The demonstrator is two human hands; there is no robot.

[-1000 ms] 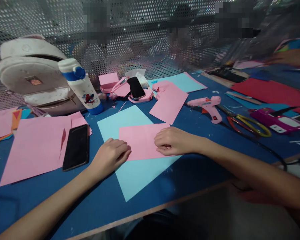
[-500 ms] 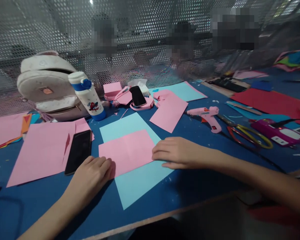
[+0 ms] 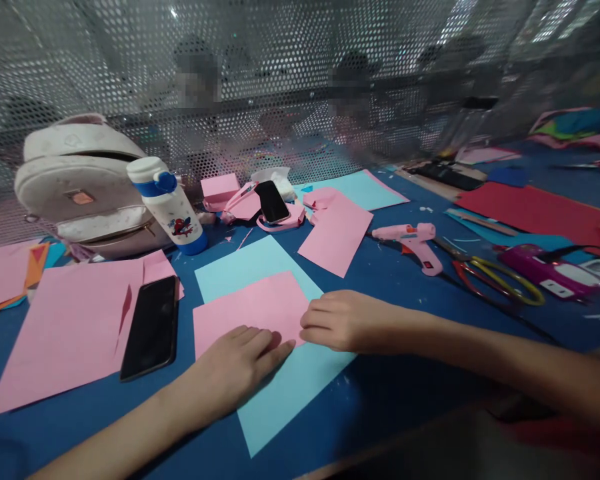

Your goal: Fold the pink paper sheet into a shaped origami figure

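A pink sheet of paper (image 3: 253,305) lies across a light blue sheet (image 3: 275,407) on the blue table. My left hand (image 3: 235,367) rests on the pink sheet's lower part, fingers laid over it and thumb stretched along the near edge. At the sheet's right edge, my right hand (image 3: 335,320) has its fingers curled together on the paper; the fingertips' grip is partly hidden. The two hands are close, with the left thumb just short of the right fingers.
A black phone (image 3: 151,327) lies left, beside a larger pink sheet (image 3: 75,327). Behind stand a bottle (image 3: 173,207) and a white backpack (image 3: 87,187). On the right are a pink glue gun (image 3: 413,243), scissors (image 3: 495,277) and a purple device (image 3: 555,270). A perforated metal screen (image 3: 290,80) closes the back.
My left hand has slid right from the pink sheet's lower left corner along its near edge, with the thumb now extended. My right hand stays at the right edge. The view has shifted slightly.
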